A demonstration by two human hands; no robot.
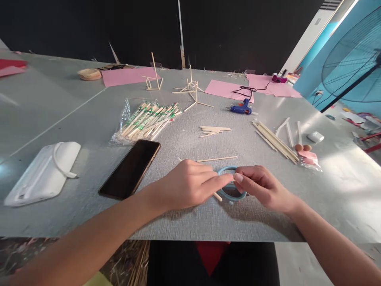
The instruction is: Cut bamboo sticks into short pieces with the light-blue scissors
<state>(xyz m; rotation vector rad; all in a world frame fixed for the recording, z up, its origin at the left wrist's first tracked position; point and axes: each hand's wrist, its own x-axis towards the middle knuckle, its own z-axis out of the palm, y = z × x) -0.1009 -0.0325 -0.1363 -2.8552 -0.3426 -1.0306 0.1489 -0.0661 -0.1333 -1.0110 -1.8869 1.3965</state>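
Near the front of the table my left hand (193, 184) is closed, its index finger reaching to the tips of my right hand. My right hand (262, 186) pinches at that meeting point; whatever is between the fingertips is too small to make out. Behind and below the fingers is a light blue ring-shaped thing (233, 196), partly covered. A thin wooden stick (218, 196) pokes out under my left hand, most of it hidden. Just beyond the hands lies another thin stick (217, 159).
A black phone (131, 169) and white device (44, 172) lie left. Behind are bagged chopsticks (149, 119), short sticks (214, 130), stick frames (192, 91) and a blue glue gun (241, 108). Longer sticks (275, 139) and a white case (315, 137) lie right.
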